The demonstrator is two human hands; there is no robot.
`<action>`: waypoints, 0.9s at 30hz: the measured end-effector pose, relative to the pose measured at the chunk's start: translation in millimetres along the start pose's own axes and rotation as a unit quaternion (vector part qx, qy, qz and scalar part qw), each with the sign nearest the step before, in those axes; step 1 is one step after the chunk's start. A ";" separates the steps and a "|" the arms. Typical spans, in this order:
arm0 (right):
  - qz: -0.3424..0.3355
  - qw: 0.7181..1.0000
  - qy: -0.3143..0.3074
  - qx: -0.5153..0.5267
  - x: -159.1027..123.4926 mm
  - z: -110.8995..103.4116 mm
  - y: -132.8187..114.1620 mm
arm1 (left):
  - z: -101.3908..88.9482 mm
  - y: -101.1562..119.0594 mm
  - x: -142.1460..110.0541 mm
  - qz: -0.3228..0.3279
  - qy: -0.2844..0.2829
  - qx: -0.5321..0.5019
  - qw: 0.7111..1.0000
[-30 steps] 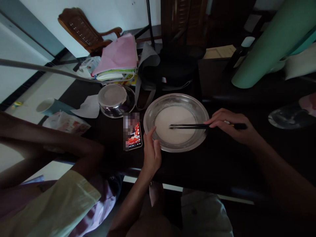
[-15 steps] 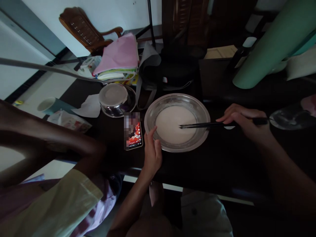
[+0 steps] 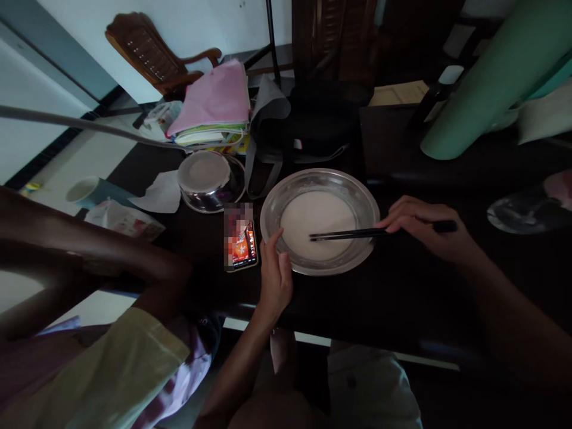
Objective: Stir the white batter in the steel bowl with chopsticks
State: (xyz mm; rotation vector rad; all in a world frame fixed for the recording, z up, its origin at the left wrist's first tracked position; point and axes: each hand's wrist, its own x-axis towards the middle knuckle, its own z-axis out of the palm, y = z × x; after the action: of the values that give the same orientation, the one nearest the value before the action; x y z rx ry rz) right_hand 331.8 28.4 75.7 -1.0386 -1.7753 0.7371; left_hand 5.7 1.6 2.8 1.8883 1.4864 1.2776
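There are two bare-handed grips, the left grip [image 3: 276, 277] and the right grip [image 3: 422, 223], along with two black chopsticks [image 3: 344, 235], one wide metal basin [image 3: 364, 196], one pool of whitish liquid [image 3: 319, 214], one lit phone [image 3: 243, 245] and one upturned metal bowl [image 3: 205, 174]. Besides these count one blue cup [image 3: 105, 193], one white sheet [image 3: 161, 192], one pink cover [image 3: 214, 98], one black bag [image 3: 313, 128], one green cylinder [image 3: 482, 89] and one dark bottle [image 3: 431, 102] with a single pale cap. One other person [image 3: 134, 351] sits in the tally, as does one wooden armchair [image 3: 152, 56] at upper left.
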 end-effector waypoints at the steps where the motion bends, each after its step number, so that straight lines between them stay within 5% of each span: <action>1: -0.002 1.000 -0.002 -0.012 0.3 0.5 -0.4 | -0.1 0.1 0.1 0.000 0.002 0.000 1.000; 6: 0.025 0.998 0.061 -0.005 0.0 -1.7 0.1 | 0.0 0.4 0.1 0.007 0.003 -0.003 1.000; 11: -0.001 1.000 -0.004 -0.011 0.0 1.0 0.6 | 0.7 0.3 -0.1 0.007 0.004 0.004 1.000; 16: 0.015 0.999 0.051 -0.012 -1.2 -2.1 1.2 | 0.7 -0.4 -0.2 0.016 0.007 0.002 1.000; 22: -0.009 1.000 -0.009 -0.003 -0.6 0.4 1.0 | -0.5 -0.4 -0.6 0.014 -0.002 0.014 1.000; 27: 0.005 0.999 0.049 0.001 -1.7 -2.3 2.9 | 0.1 -1.2 -0.9 0.013 0.000 0.008 1.000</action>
State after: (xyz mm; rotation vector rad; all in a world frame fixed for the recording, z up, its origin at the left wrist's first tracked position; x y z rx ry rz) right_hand 335.2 28.3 73.5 -1.0666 -1.6862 0.6821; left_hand 5.1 1.3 1.5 1.9224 1.4810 1.2819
